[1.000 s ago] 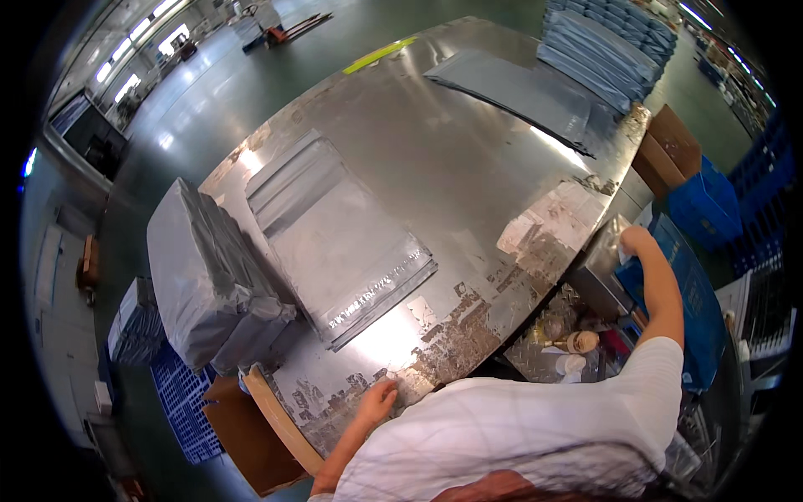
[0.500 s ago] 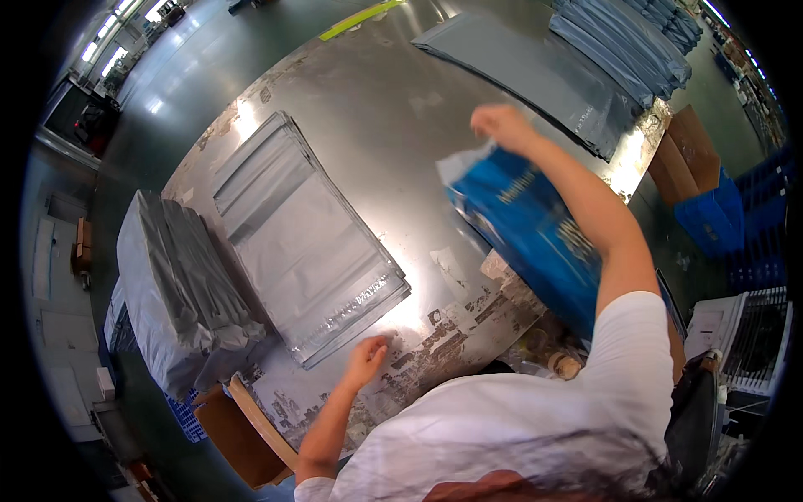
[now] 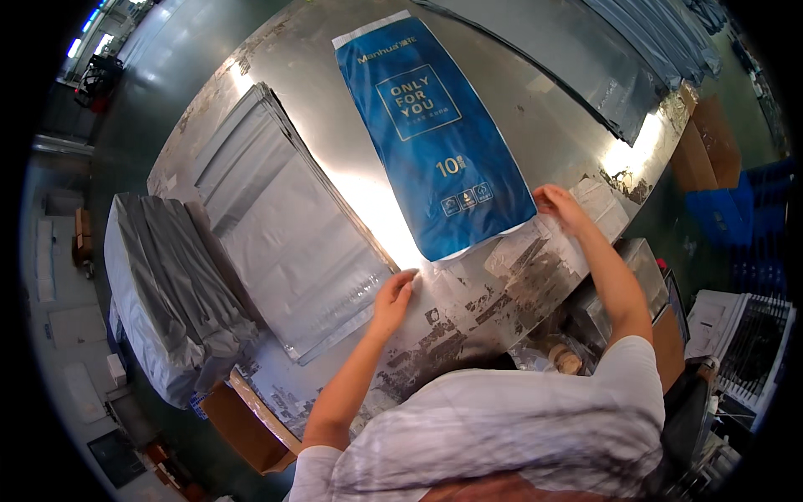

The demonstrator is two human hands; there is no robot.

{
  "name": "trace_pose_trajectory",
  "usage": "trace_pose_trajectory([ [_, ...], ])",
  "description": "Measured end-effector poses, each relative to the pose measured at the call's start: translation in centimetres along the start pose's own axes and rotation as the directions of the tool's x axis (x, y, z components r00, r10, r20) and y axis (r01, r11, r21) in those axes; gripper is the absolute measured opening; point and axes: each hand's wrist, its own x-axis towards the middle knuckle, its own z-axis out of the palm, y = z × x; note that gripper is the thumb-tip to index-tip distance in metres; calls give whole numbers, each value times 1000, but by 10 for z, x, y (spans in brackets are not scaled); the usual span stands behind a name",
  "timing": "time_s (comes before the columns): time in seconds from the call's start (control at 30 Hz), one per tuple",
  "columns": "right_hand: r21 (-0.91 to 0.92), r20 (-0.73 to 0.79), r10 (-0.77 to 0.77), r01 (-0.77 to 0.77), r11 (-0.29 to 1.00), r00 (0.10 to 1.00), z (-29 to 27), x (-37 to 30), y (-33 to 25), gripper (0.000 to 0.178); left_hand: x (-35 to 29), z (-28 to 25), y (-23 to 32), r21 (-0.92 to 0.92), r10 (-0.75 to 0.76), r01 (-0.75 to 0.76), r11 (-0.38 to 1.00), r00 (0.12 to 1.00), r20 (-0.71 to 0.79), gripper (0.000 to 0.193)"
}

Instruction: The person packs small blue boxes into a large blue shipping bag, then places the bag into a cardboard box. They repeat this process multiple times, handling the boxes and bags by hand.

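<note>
Head view: the blue packet lies on the shiny table, so guide its near corners gently with the bent left hand and right hand, though I cannot tell if either pinches.

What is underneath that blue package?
The blue package lies on the metal table, whose shiny surface shows around it. The patch directly beneath is covered and cannot be seen.
</note>
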Motion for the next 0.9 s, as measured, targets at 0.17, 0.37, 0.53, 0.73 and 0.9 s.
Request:
trace_pose_trajectory([
  [0.17,-62,20,-102,103,993,995,36,-30,28,25,20,34,9,52,107,-111,992,992,69,27],
  [0.37,-243,67,-369,374,895,927,59,-40,33,13,30,58,10,81,104,-96,992,990,-98,28],
  [0.53,-273,46,-356,354,895,934,95,-77,-42,13,2,27,84,25,124,-122,992,973,-196,26],
  [0.73,-155,50,-628,627,763,776,128,-104,-134,17,-9,-1,186,-259,322,-404,877,895,-308,8],
  [0.9,50,38,-663,661,749,748,145,-103,-175,16,-8,-18,233,-307,357,-450,839,880,-313,6],
])
